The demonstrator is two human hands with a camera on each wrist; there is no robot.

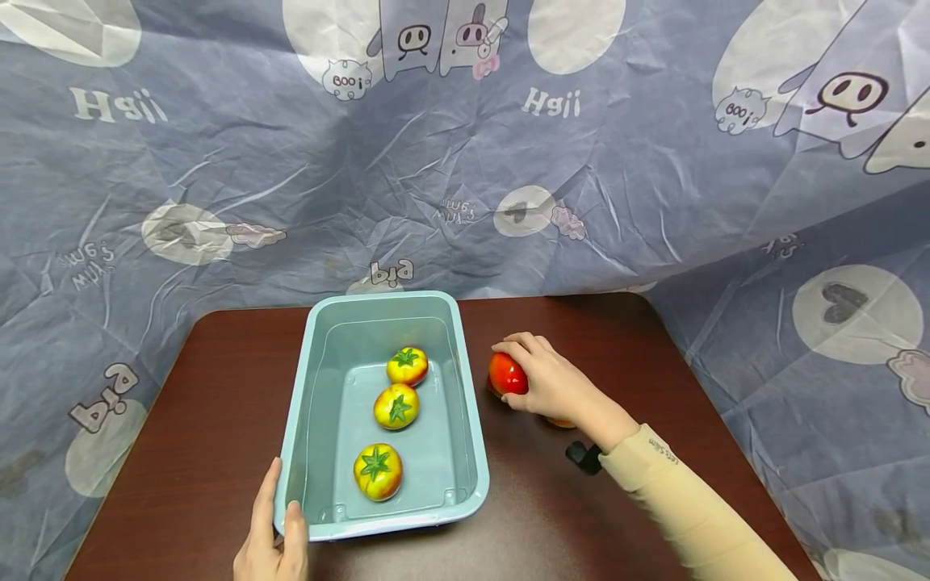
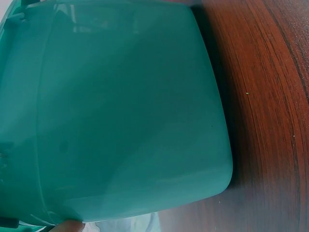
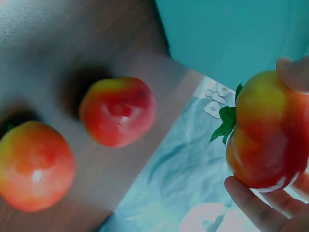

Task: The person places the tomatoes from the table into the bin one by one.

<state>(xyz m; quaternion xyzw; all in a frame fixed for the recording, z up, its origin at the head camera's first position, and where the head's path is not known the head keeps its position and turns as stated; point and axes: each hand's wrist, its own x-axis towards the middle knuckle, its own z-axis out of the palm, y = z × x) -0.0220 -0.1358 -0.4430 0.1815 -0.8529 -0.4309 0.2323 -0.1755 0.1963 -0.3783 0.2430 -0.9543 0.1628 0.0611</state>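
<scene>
My right hand (image 1: 548,383) grips a red-and-yellow toy tomato (image 3: 270,130) between thumb and fingers, just right of the light blue plastic bin (image 1: 472,436). Green leaves stick out from one side of this tomato in the right wrist view. Two more tomatoes, one red (image 3: 118,111) and one orange-red (image 3: 36,166), lie on the table near that hand. Inside the bin sit three yellow tomatoes with green leaf tops: a far one (image 1: 408,366), a middle one (image 1: 396,406) and a near one (image 1: 378,472). My left hand (image 1: 270,532) holds the bin's near left corner, thumb and fingers on either side.
The dark brown wooden table (image 1: 218,387) carries the bin and tomatoes. A grey-blue patterned cloth (image 1: 363,177) hangs behind it and around its sides. The black wrist camera (image 1: 584,457) sits under my right wrist.
</scene>
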